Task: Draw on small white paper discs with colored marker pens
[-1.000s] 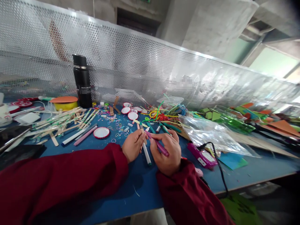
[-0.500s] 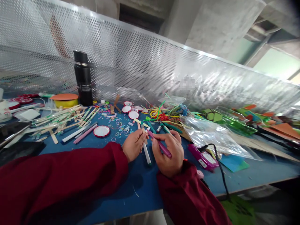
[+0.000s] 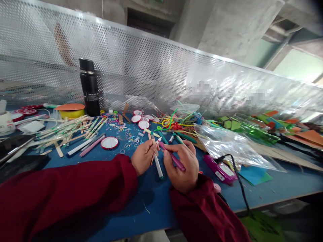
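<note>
My right hand [image 3: 182, 166] is closed around a purple marker [image 3: 174, 159], which lies slantwise across its fingers with the tip pointing up and left. My left hand [image 3: 144, 156] is curled right beside it, fingertips pinched at the marker's tip; what they hold is too small to name. A white marker with a green cap [image 3: 158, 167] lies on the blue table [image 3: 141, 198] between both hands. More markers [image 3: 87, 145] lie to the left.
A black flask [image 3: 89, 87] stands at the back by a perforated metal screen [image 3: 151, 67]. Wooden sticks [image 3: 63, 129], red-rimmed round lids [image 3: 109, 142], small rubber bands, pipe cleaners [image 3: 176, 122], a plastic bag [image 3: 227, 143] and a purple device with a black cable [image 3: 220, 169] litter the table.
Both hands stay together on the purple marker with only slight shifts. The view has tilted a little.
</note>
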The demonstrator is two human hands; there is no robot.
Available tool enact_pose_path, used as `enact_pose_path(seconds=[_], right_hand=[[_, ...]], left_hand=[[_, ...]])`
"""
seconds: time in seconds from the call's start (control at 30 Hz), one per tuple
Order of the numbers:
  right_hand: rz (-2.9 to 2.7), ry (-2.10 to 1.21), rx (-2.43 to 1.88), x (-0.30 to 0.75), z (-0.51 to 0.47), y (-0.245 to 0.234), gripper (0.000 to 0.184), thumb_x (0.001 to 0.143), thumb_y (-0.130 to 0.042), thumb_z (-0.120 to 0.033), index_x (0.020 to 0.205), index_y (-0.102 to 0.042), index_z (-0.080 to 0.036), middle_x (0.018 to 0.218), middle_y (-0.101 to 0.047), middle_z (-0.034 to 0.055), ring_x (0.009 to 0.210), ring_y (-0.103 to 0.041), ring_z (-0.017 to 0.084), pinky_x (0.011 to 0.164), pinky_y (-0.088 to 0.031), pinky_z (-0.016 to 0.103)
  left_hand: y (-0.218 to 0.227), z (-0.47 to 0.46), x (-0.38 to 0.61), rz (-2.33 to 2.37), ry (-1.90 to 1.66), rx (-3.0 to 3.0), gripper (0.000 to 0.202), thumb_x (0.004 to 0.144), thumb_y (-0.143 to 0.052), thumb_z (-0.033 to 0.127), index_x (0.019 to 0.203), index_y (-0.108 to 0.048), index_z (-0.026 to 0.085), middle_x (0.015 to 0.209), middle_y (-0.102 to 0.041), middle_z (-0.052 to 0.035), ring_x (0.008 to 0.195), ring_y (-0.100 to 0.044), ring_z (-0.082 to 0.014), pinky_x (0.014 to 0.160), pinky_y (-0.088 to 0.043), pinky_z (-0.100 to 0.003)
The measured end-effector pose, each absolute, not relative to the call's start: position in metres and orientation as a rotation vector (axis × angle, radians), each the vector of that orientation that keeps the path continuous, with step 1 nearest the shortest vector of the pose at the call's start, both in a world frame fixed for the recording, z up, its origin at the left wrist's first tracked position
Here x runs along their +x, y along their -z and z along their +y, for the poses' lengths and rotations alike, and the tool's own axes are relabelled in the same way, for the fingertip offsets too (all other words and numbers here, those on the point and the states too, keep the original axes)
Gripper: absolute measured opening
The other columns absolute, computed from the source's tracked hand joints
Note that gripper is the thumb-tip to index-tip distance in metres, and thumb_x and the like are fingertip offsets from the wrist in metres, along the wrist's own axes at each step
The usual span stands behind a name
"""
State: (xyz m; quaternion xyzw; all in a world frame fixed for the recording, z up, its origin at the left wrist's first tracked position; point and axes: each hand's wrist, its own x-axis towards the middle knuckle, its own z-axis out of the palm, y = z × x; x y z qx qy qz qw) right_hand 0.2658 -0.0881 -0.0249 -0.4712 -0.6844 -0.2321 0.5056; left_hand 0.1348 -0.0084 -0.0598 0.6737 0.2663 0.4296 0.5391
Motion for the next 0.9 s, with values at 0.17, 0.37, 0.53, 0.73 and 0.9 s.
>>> enact_pose_path(seconds=[0.17, 0.37, 0.53, 0.73, 0.9], right_hand=[[-1.638, 0.579, -1.132, 0.2656, -0.0888, 0.0244, 0.006, 0.091, -0.064, -0.02, 0.093, -0.066, -0.025, 0.084, -0.078, -0.0018, 0.073, -0.071, 0.018, 0.101, -0.043, 0.045], [-1.625, 0.587, -1.146, 0.2646, -0.0897, 0.0233, 0.006, 0.091, -0.063, -0.02, 0.09, -0.066, -0.025, 0.082, -0.077, -0.0023, 0.072, -0.07, 0.017, 0.102, -0.043, 0.044], [-1.625, 0.595, -1.168, 0.2649, -0.0896, 0.0237, 0.005, 0.092, -0.062, -0.022, 0.09, -0.065, -0.025, 0.08, -0.076, -0.0023, 0.072, -0.069, 0.017, 0.103, -0.043, 0.044], [-1.603, 0.589, -1.189, 0.2653, -0.0864, 0.0282, 0.003, 0.093, -0.062, -0.025, 0.091, -0.064, -0.025, 0.081, -0.076, -0.0012, 0.071, -0.068, 0.018, 0.104, -0.043, 0.045], [-1.603, 0.595, -1.195, 0.2658, -0.084, 0.0294, 0.004, 0.092, -0.063, -0.025, 0.088, -0.064, -0.026, 0.078, -0.075, -0.0013, 0.068, -0.066, 0.018, 0.104, -0.044, 0.045]], left_hand=[[0.0599, -0.0085, 0.1355, 0.629, -1.022, 1.593, 0.037, 0.101, -0.045, 0.053, 0.089, -0.055, 0.02, 0.051, -0.043, 0.0072, 0.042, -0.039, -0.0092, 0.043, -0.033, -0.02], [0.0605, -0.0088, 0.135, 0.638, -1.019, 1.586, 0.038, 0.1, -0.047, 0.054, 0.09, -0.056, 0.019, 0.052, -0.043, 0.0071, 0.042, -0.039, -0.0085, 0.043, -0.03, -0.02], [0.059, -0.0103, 0.1354, 0.641, -1.006, 1.587, 0.038, 0.1, -0.046, 0.055, 0.09, -0.056, 0.02, 0.051, -0.043, 0.0073, 0.041, -0.039, -0.0087, 0.044, -0.031, -0.02], [0.0574, -0.0116, 0.135, 0.624, -1.009, 1.591, 0.039, 0.099, -0.047, 0.056, 0.089, -0.055, 0.019, 0.052, -0.042, 0.0073, 0.042, -0.038, -0.0086, 0.043, -0.032, -0.02], [0.0587, -0.0108, 0.1341, 0.619, -1.003, 1.606, 0.039, 0.1, -0.046, 0.056, 0.09, -0.055, 0.019, 0.053, -0.043, 0.0072, 0.043, -0.039, -0.0086, 0.043, -0.033, -0.02]])
